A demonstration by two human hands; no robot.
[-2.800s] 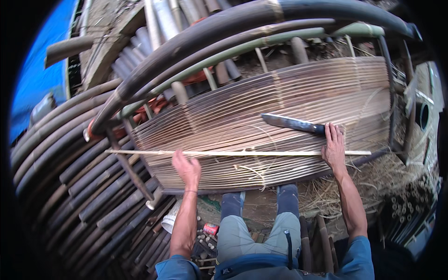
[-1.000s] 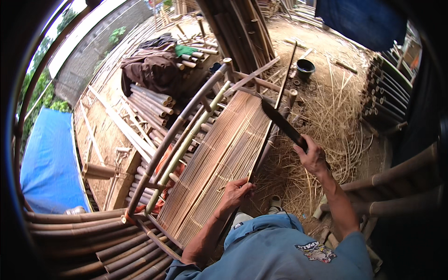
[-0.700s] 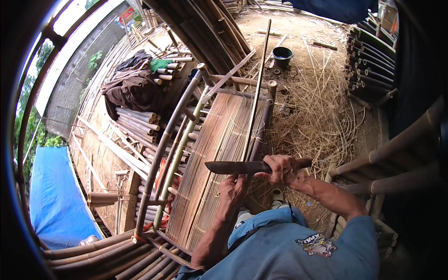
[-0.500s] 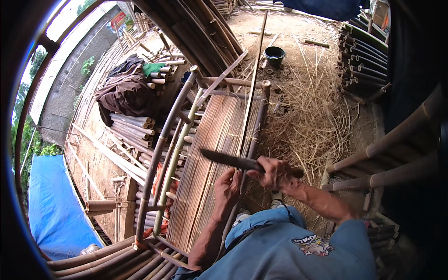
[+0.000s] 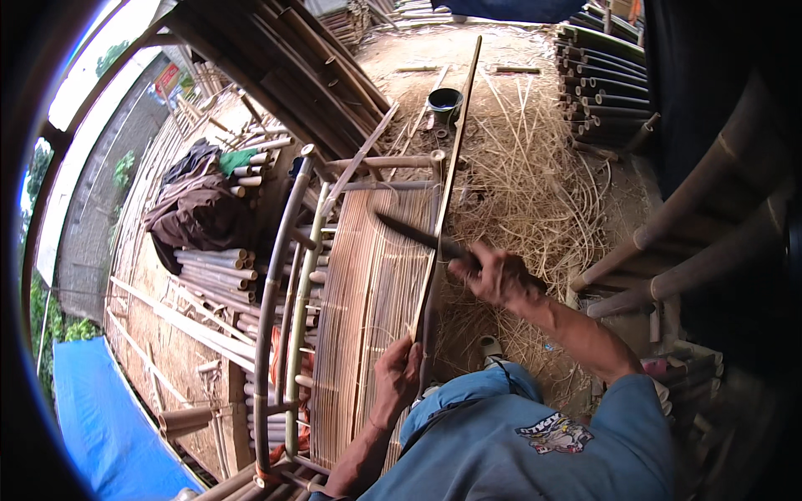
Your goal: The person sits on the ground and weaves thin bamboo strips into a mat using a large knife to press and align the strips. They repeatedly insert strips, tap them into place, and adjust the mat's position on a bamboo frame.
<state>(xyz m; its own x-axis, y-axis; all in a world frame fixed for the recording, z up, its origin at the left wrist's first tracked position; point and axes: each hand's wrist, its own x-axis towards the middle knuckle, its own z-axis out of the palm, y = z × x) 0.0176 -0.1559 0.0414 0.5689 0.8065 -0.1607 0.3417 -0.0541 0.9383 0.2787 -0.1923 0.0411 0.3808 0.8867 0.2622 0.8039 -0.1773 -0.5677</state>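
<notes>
A long bamboo strip [image 5: 457,142] runs from my left hand [image 5: 398,369] up and away toward the far ground. The fingers of that hand are closed round its near end, beside the slatted bamboo bench [image 5: 347,284]. My right hand [image 5: 499,280] is wrapped round the handle of a machete [image 5: 408,231]. Its dark, slightly curved blade points left across the strip, above the bench slats. Whether the edge touches the strip I cannot tell. Thin pale slats cover the bench, framed by round bamboo poles.
Thin shavings [image 5: 535,192] lie heaped on the ground right of the bench. A dark bucket [image 5: 445,102] stands beyond it. Stacked bamboo poles [image 5: 606,79] are at the far right, with thick poles [image 5: 677,234] nearer. Brown cloth [image 5: 196,213] covers poles at left, beyond a blue tarp [image 5: 109,417].
My right hand has lifted the machete up and farther along the strip, away from my left hand. The left hand has drawn lower, and the whole view has shifted a little.
</notes>
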